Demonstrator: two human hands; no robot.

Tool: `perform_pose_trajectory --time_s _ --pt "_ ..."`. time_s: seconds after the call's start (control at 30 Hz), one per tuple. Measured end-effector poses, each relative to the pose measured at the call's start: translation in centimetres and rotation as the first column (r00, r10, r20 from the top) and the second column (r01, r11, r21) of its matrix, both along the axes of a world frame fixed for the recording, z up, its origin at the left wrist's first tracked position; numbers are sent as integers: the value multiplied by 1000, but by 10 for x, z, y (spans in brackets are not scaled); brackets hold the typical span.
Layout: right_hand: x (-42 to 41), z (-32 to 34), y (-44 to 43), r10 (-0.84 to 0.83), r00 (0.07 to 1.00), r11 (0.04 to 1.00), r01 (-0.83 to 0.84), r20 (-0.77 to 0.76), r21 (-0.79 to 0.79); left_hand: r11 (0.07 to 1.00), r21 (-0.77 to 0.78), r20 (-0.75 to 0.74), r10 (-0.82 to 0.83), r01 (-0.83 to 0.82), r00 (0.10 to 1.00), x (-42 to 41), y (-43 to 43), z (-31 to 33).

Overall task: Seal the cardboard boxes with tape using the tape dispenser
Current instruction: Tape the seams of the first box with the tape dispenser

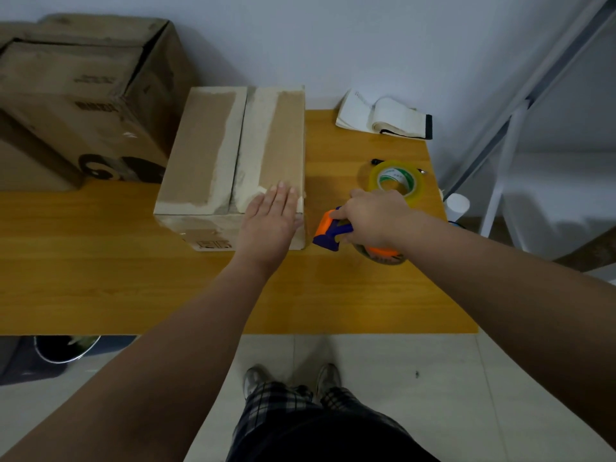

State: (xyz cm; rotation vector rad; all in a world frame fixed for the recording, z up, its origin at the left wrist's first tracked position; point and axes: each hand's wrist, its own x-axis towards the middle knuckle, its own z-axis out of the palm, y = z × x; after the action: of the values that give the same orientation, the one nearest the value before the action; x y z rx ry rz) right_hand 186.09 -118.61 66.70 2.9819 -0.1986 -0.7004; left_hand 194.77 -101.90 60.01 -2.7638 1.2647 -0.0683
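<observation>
A closed cardboard box [213,151] with pale torn strips along its top seam stands on the wooden table [133,281]. My left hand [271,216] lies flat with straight fingers on the box's near right top corner. My right hand [371,216] grips the orange and blue tape dispenser [330,233], just right of the box near the table surface. Its blue front end points toward the box's right side. The dispenser's tape roll shows partly under my wrist.
A spare roll of clear tape [396,181] lies behind my right hand, with an open notebook [383,116] further back. Larger cardboard boxes [76,95] are stacked at the back left. A white metal frame [506,145] stands right of the table.
</observation>
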Motion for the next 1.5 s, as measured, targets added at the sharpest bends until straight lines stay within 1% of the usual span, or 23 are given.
perform_pose_trajectory --time_s 0.07,0.13,0.23,0.3,0.37,0.43,0.5,0.57,0.7,0.73,0.77,0.8,0.87,0.9,0.93,0.97,1.0,1.03,1.07,1.1,1.17,1.23,1.5 --pt "-16 -9 -10 38 996 991 -49 -85 -125 1000 -1 -7 4 -4 1000 1 0 1" --pt "-45 -28 -26 7 987 989 -30 -158 -142 1000 -9 -11 9 -9 1000 1 -1 -1" --pt "-68 -42 -43 -141 988 990 140 -62 -26 999 -37 -32 28 -29 999 -1 -2 -3" --pt "-58 -48 -47 -183 983 982 182 27 39 998 -42 -36 41 -43 998 -4 -3 -2" --pt "-44 -50 -45 -284 956 943 266 67 199 998 -38 -33 54 -55 998 -5 -4 1" --pt "-34 -54 -40 -408 910 843 346 69 413 997 -32 -38 63 -64 997 -6 -5 4" --pt "-29 -65 -35 -521 851 690 375 64 618 997 -36 -50 66 -68 997 -8 -6 6" --pt "-28 -79 -31 -626 779 540 390 45 746 997 -37 -62 72 -74 995 -9 -6 8" --pt "-33 -109 -32 -775 605 283 590 -182 757 997 -42 -57 62 -65 996 -7 -5 9" --pt "-34 -114 -33 -772 590 262 633 -235 728 997 -47 -62 61 -64 996 -7 -5 9" --pt "-36 -117 -33 -763 599 299 660 -243 690 997 -50 -67 61 -65 996 -7 -5 10" --pt "-36 -120 -33 -752 638 417 654 -165 631 997 -49 -71 59 -63 996 -7 -5 10" --pt "-32 -120 -29 -686 694 675 495 219 547 997 -44 -70 53 -56 996 -8 -6 10" --pt "-28 -117 -21 -672 643 700 391 367 597 997 -46 -69 53 -56 996 -8 -6 10" --pt "-22 -111 -11 -745 555 598 311 370 738 997 -50 -67 54 -58 996 -8 -6 9" --pt "-14 -102 1 -856 484 346 270 184 899 997 -53 -64 56 -59 996 -7 -6 9" --pt "-6 -94 13 -889 437 -12 267 -132 964 997 -57 -63 54 -57 997 -8 -6 9" --pt "2 -91 21 -807 408 -331 288 -427 899 997 -62 -61 49 -53 997 -8 -6 10" --pt "6 -88 28 -701 390 -529 276 -597 802 997 -67 -59 45 -49 997 -8 -7 10" --pt "10 -89 32 -657 377 -612 238 -652 754 997 -69 -57 42 -46 997 -8 -6 9" --pt "13 -94 35 -696 308 -641 141 -648 755 998 -60 -53 27 -30 998 -6 -4 8" --pt "11 -100 37 -748 244 -616 89 -617 783 1000 -30 -31 -8 7 999 -4 0 6" --pt "17 -104 57 -848 214 -468 123 -484 875 999 47 33 -11 10 999 -1 24 12"
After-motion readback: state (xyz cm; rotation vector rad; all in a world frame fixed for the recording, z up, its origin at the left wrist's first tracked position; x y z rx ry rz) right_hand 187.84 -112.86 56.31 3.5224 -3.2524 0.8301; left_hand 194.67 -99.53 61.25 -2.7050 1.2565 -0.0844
